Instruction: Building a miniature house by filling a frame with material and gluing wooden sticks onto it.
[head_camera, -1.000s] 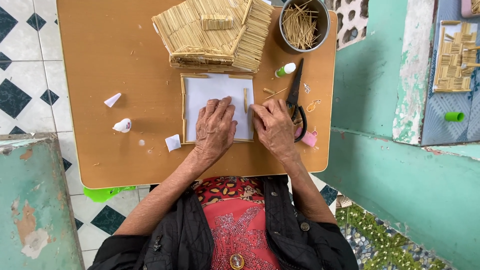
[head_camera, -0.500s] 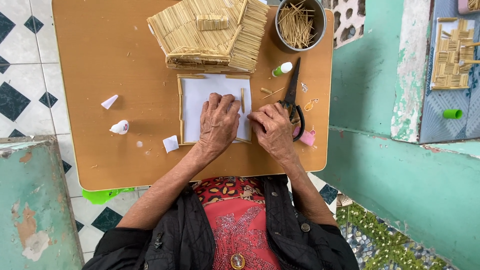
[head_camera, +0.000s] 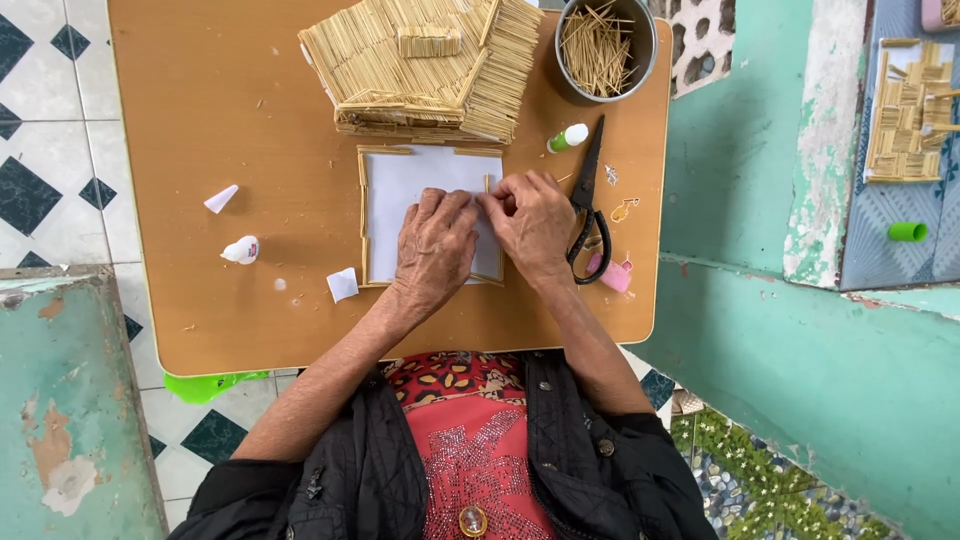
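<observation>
Landmark = white paper sheet (head_camera: 420, 195) w/ a stick border, lying flat mid-table, just below the stick-built house model (head_camera: 425, 65).

Left hand (head_camera: 435, 245) rests palm-down on the sheet's lower right part, fingers spread and flat, gripping nothing; prob. there to pin the paper so it won't slide. Right hand (head_camera: 535, 225) sits at the sheet's right edge, thumb and forefinger pinched together at the thin upright stick (head_camera: 487, 185) on that edge. Can't tell if a 2nd stick is between the fingertips, too small. Both hands touch each other over the sheet's right side, which suits fine placing work: one steadies, one positions.

Right of the sheet, close by the right hand: black scissors (head_camera: 585, 205), blades pointing away from the person, and a small green-white glue bottle (head_camera: 568, 138) lying at the sheet's top right corner, both w/in easy reach. Metal bowl of loose sticks (head_camera: 605, 45) is further up, beyond the bottle. Left of the sheet, apart from it: three white paper scraps (head_camera: 342, 284) on the wooden table (head_camera: 210, 130).
</observation>
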